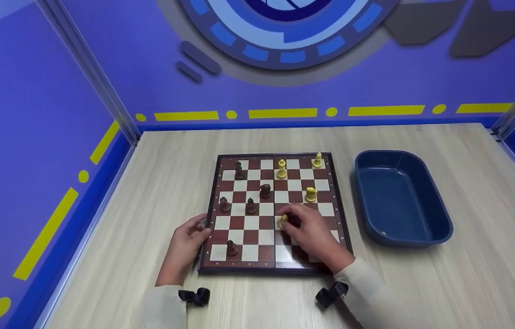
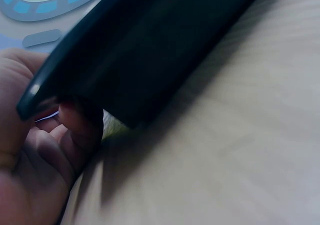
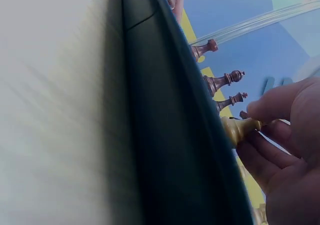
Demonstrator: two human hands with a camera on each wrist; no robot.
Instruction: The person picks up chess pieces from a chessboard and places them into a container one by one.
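At the near left side of the chessboard point(image 1: 252, 223), my left hand point(image 1: 179, 251) holds the edge. The left wrist view has its fingers point(image 2: 77, 120) curled under the board's dark side point(image 2: 150, 45). My right hand point(image 1: 314, 230) pinches a small gold chess piece point(image 1: 283, 221) between thumb and fingertips, over the middle of the board. The right wrist view shows this piece's base point(image 3: 232, 131) close to the board's surface; the fingers hide much of its top. Beyond that hand stands a gold knight point(image 1: 310, 194).
Dark pieces stand on the left half, among them one near the front point(image 1: 232, 247) and one near the centre point(image 1: 265, 190). A tall gold piece point(image 1: 282, 169) and a gold corner piece point(image 1: 317, 161) stand farther back. Right of the board is a blue tub point(image 1: 390, 201).
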